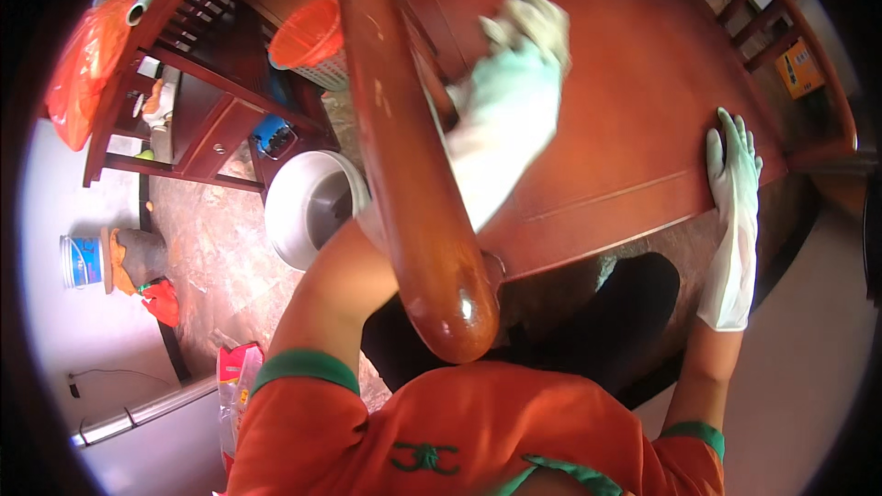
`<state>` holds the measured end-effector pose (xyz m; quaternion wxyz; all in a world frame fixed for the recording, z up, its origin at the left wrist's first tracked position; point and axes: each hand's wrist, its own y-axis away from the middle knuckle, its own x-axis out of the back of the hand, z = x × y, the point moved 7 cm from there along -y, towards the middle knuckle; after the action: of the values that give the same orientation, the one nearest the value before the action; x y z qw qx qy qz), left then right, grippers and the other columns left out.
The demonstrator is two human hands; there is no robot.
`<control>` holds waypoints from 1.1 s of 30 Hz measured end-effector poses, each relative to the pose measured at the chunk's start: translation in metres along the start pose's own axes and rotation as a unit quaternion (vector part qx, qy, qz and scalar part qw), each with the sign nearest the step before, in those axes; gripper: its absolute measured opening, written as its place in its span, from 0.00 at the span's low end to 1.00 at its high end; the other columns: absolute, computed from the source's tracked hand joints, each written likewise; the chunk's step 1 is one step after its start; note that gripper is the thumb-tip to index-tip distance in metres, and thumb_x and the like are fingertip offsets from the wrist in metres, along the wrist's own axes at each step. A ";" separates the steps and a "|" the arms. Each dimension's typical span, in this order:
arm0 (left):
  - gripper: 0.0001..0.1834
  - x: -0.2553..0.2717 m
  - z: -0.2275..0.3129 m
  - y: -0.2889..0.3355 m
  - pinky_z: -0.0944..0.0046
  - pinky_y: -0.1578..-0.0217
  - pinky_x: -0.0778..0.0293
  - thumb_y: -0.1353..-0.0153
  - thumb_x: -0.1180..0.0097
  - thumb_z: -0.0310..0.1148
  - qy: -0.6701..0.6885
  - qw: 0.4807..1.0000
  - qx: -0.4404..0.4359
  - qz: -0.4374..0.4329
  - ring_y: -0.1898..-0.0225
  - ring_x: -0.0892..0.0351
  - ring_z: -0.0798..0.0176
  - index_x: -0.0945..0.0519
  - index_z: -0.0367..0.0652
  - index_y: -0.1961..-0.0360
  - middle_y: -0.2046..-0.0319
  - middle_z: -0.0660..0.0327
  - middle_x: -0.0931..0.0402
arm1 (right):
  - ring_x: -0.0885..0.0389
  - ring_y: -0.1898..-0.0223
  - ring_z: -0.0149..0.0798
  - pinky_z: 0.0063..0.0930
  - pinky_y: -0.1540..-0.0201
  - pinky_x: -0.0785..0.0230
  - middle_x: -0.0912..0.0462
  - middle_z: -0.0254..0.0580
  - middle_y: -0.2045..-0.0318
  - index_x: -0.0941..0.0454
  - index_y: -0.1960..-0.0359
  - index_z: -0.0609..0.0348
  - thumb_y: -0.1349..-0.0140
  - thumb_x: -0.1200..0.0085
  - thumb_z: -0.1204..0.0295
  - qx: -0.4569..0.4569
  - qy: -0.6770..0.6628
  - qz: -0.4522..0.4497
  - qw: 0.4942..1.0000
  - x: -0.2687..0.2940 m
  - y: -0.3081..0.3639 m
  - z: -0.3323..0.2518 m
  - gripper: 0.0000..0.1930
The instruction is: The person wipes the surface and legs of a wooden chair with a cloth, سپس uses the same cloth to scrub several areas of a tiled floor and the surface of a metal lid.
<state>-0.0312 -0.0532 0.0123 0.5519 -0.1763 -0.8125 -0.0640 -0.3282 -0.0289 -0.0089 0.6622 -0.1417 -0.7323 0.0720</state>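
Note:
A reddish-brown wooden bench seat spreads out in front of me, with a thick rounded wooden armrest on its left. My left hand, in a white and pale green rubber glove, reaches under the armrest onto the seat. It is closed on a crumpled off-white cloth, blurred by motion and pressed to the wood. My right hand, gloved alike, lies flat with fingers stretched out at the seat's right front edge and holds nothing.
A white bucket stands on the floor left of the armrest. Beyond it are a red plastic basket and a dark wooden cabinet. A slatted wooden side rail rises at the far right, near an orange box.

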 end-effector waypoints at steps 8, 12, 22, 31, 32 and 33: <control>0.13 0.019 -0.028 0.132 0.59 0.60 0.28 0.49 0.50 0.25 0.474 0.855 -0.163 0.132 0.62 0.26 0.53 0.23 0.40 0.60 0.64 0.53 0.25 | 0.52 0.33 0.51 0.48 0.35 0.60 0.45 0.45 0.35 0.42 0.36 0.44 0.32 0.69 0.53 0.006 0.035 -0.051 0.998 -0.002 -0.002 -0.003 0.25; 0.19 0.001 -0.034 0.159 0.62 0.58 0.28 0.54 0.50 0.22 0.453 0.887 -0.005 0.090 0.60 0.25 0.55 0.23 0.43 0.57 0.56 0.56 0.26 | 0.46 0.35 0.55 0.50 0.37 0.54 0.41 0.49 0.37 0.40 0.38 0.46 0.33 0.65 0.56 0.066 0.019 -0.042 0.997 -0.004 -0.008 -0.007 0.23; 0.15 -0.168 0.060 0.213 0.60 0.62 0.31 0.51 0.47 0.22 0.740 0.539 0.391 0.089 0.60 0.25 0.53 0.28 0.36 0.59 0.62 0.47 0.26 | 0.54 0.32 0.47 0.37 0.32 0.64 0.45 0.49 0.35 0.42 0.37 0.57 0.30 0.69 0.63 0.344 -0.028 -0.141 0.928 0.020 0.047 -0.193 0.23; 0.35 -0.344 0.117 0.182 0.58 0.49 0.31 0.51 0.41 0.43 0.587 0.676 0.317 -0.313 0.49 0.27 0.53 0.35 0.39 0.43 0.50 0.49 0.28 | 0.48 0.34 0.53 0.43 0.34 0.60 0.42 0.55 0.37 0.41 0.39 0.65 0.31 0.72 0.60 0.362 -0.051 -0.116 0.923 -0.003 0.029 -0.182 0.25; 0.33 -0.334 0.108 0.179 0.57 0.49 0.31 0.49 0.44 0.45 0.577 0.684 0.322 -0.309 0.50 0.27 0.51 0.34 0.38 0.44 0.51 0.49 0.28 | 0.48 0.34 0.53 0.43 0.34 0.60 0.42 0.55 0.37 0.41 0.39 0.65 0.31 0.72 0.60 0.358 -0.052 -0.121 0.924 -0.004 0.029 -0.180 0.26; 0.32 -0.329 0.104 0.175 0.56 0.48 0.32 0.46 0.47 0.48 0.567 0.692 0.326 -0.304 0.51 0.28 0.49 0.34 0.37 0.46 0.53 0.48 0.28 | 0.48 0.34 0.53 0.43 0.34 0.60 0.42 0.54 0.37 0.41 0.39 0.64 0.31 0.72 0.59 0.353 -0.052 -0.126 0.926 -0.004 0.029 -0.179 0.26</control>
<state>0.0488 0.0697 -0.3453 0.8810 0.3416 -0.3238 -0.0475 -0.1471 -0.0177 -0.0011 0.6336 0.1988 -0.7049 0.2492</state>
